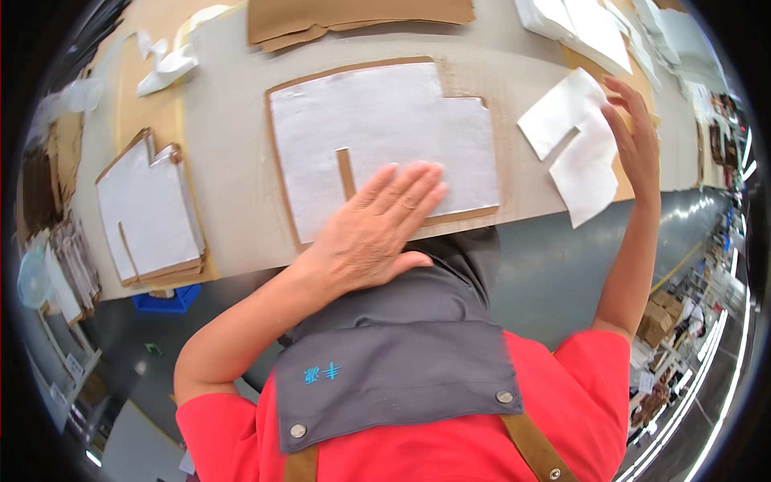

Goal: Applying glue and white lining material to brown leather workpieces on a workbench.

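Observation:
My left hand (371,225) lies flat, fingers stretched out, on the lower part of a white sheet (385,120) with a narrow slot and a stepped upper right corner. The sheet rests on a slightly larger brown piece (279,165), whose rim shows around it and through the slot. On the right, my right hand (637,140) is raised with curved fingers apart. Its fingertips are at the edge of another white slotted sheet (590,153), which is tilted and reaches past the table's front edge. Whether they touch it is hard to tell.
At the left stands a stack of brown pieces topped with a white slotted sheet (152,213). Brown sheets (361,20) lie at the far edge. White scraps (169,64) lie at far left, white sheets (578,28) at far right. A blue bin (169,300) sits below the table.

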### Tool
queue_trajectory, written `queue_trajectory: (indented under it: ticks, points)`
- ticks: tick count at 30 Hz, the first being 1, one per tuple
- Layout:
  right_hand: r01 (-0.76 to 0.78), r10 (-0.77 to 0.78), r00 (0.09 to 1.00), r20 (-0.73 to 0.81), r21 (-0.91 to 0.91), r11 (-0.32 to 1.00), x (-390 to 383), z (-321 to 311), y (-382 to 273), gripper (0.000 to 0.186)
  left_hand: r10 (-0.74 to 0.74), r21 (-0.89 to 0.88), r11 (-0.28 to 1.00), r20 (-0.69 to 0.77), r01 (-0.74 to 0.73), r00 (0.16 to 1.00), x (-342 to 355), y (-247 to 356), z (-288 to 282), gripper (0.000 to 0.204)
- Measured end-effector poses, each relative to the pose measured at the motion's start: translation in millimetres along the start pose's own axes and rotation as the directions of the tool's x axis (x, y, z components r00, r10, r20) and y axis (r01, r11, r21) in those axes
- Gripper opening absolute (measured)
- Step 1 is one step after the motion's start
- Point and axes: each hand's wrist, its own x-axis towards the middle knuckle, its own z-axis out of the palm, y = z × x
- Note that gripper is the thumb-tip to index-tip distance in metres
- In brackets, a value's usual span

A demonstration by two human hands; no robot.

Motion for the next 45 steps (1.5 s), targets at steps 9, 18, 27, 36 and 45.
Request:
queue_trajectory:
  ticks: [9, 18, 27, 36, 45]
  points:
    - [0.095, -0.100, 0.994, 0.050, 0.100, 0.990, -36.3, 18.7, -61.5, 0.040, -0.052, -0.098, 0.995, -0.235, 0.029, 0.971, 33.8, 29.0, 24.8, 0.089]
    - [0.277, -0.306, 0.936, 0.175, 0.172, 0.945, 4.5, 66.3, -120.3, 0.037, 0.059, -0.127, 0.986, -0.318, -0.104, 0.946, 49.8, 55.5, 49.5, 0.085]
    - [0.365, -0.376, 0.905, 0.200, 0.090, 0.927, 57.5, 113.0, -129.6, 0.045, 0.034, -0.195, 0.976, -0.296, -0.095, 0.954, -14.7, 45.4, 9.0, 0.081]
    - [0.205, -0.240, 0.897, 0.370, 0.131, 0.970, 73.8, 120.0, -126.1, 0.042, -0.337, 0.047, 0.929, -0.303, 0.368, 0.891, -67.4, -12.8, -17.3, 0.074]
    - [-0.235, -0.028, 0.859, 0.512, 0.441, 0.866, 74.1, 110.4, -128.7, 0.032, -0.295, 0.052, 0.934, -0.440, 0.353, 0.848, -15.5, -47.1, -21.5, 0.059]
